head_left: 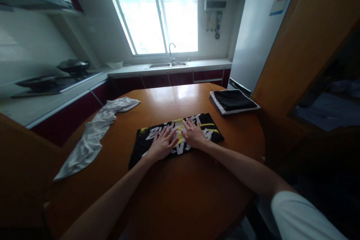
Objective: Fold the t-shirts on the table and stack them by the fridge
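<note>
A folded black T-shirt (137, 147) with white lettering and yellow marks lies across the middle of the wooden table (180, 191). My left hand (163, 144) rests flat on the left-centre of its print, fingers spread. Just to the right, my right hand (194, 134) also lies flat on the print, its fingers pointing away from me. Neither hand grips the cloth; both palms touch its top. The two hands are close together but apart, and they cover part of the lettering.
A crumpled white cloth (94, 133) stretches along the table's left edge. At the back right sits a stack of folded black and white clothes (234, 100). Beyond the table are a sink (165, 65), a stove (64, 82) with pans, and a fridge (258, 33).
</note>
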Tool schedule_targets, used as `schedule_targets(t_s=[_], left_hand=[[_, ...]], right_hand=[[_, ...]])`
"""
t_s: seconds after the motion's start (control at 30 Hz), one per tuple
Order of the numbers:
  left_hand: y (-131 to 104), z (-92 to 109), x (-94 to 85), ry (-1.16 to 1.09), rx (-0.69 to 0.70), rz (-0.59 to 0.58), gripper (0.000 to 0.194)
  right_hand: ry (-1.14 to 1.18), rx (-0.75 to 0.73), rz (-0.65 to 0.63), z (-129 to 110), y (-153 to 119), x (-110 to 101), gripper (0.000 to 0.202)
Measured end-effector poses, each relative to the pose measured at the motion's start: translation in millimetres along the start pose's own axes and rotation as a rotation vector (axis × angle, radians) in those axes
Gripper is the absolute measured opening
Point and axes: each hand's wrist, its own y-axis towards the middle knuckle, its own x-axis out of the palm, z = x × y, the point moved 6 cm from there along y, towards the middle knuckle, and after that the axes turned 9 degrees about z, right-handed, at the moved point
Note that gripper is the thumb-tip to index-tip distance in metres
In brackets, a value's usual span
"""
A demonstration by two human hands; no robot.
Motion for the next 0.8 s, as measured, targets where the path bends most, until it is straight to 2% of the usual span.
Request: schedule_targets(t_s=[0.1, 0.2, 0.33, 0.4, 0.5, 0.67, 0.8], left_hand=[[6, -17, -17.8, -0.087, -0.002, 0.094, 0.063], [9, -57, -45.9, -0.061, -0.048, 0.179, 0.054], [3, -131, -72.5, 0.024, -0.364, 0.124, 0.034], [-3, -154, -79.5, -0.012, -0.492, 0.103, 0.03], [-12, -165, -80.9, -0.185, -0.609, 0.054, 0.035], [-24, -154, -78.3, -0.546, -0.767, -0.061, 0.045], [-30, -156, -77.6, -0.618, -0.823, -0.175, 0.052]], right_hand=[[-0.018, 0.017, -0.063, 5, 1, 4, 0.065], [-0.026, 0.025, -0.093, 7, 0, 7, 0.066], [-0.03, 0.014, -0.003, 1, -1, -3, 0.064], [-0.027, -0.003, 0.05, -3, -2, -10, 0.062], [-0.009, -0.01, 0.087, -9, -5, -16, 0.058], [0.017, -0.004, 0.088, -12, -7, -15, 0.054], [0.059, -0.043, 0.1, -19, -8, -16, 0.045]])
